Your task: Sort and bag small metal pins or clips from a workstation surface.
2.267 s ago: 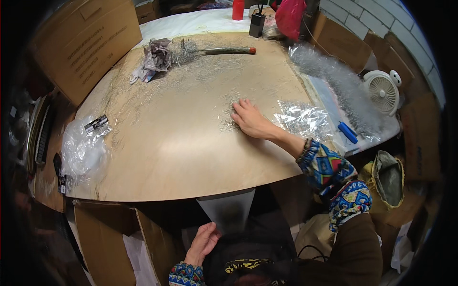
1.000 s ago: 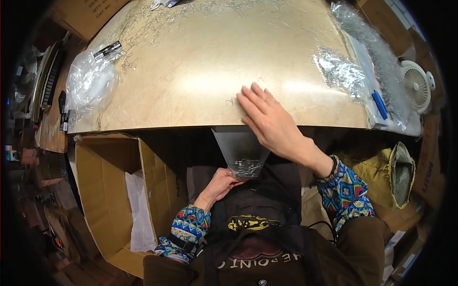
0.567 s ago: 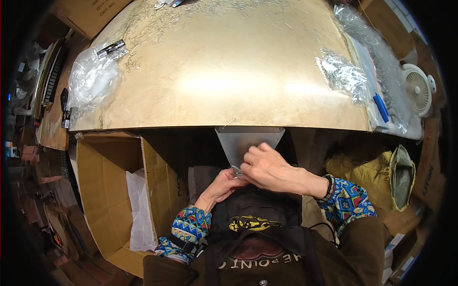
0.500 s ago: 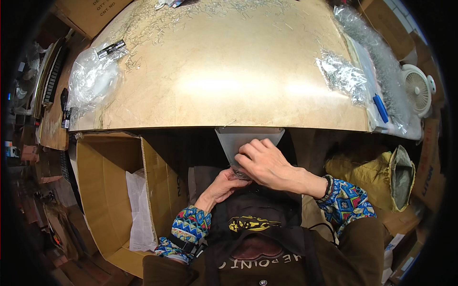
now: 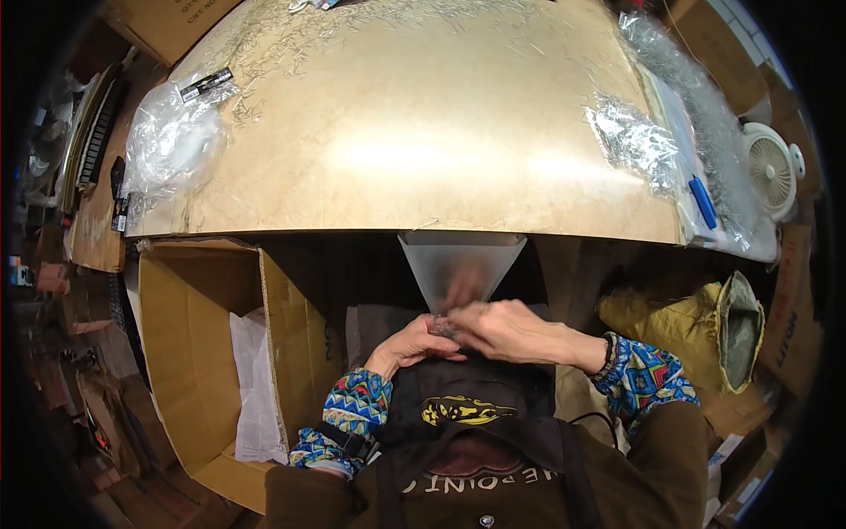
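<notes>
A clear plastic funnel-shaped chute (image 5: 458, 264) hangs from the near edge of the tan table (image 5: 397, 141). Both my hands meet at its narrow lower end, above my lap. My left hand (image 5: 410, 342) is curled around a small clear bag (image 5: 442, 327) under the chute's tip. My right hand (image 5: 498, 326) pinches the same small bag from the right, its fingers partly blurred behind the chute. What is inside the bag is too small to tell.
An open cardboard box (image 5: 220, 353) with white paper stands at my left. Crumpled clear plastic (image 5: 172, 145) lies on the table's left, shiny metal bits in bags (image 5: 634, 141) and a blue pen (image 5: 702, 201) on its right. A white fan (image 5: 774, 167) and yellow sack (image 5: 687, 326) sit right.
My right hand left the tabletop, came down over the table's edge and joined my left hand at the chute's tip. My view tilted down toward my lap.
</notes>
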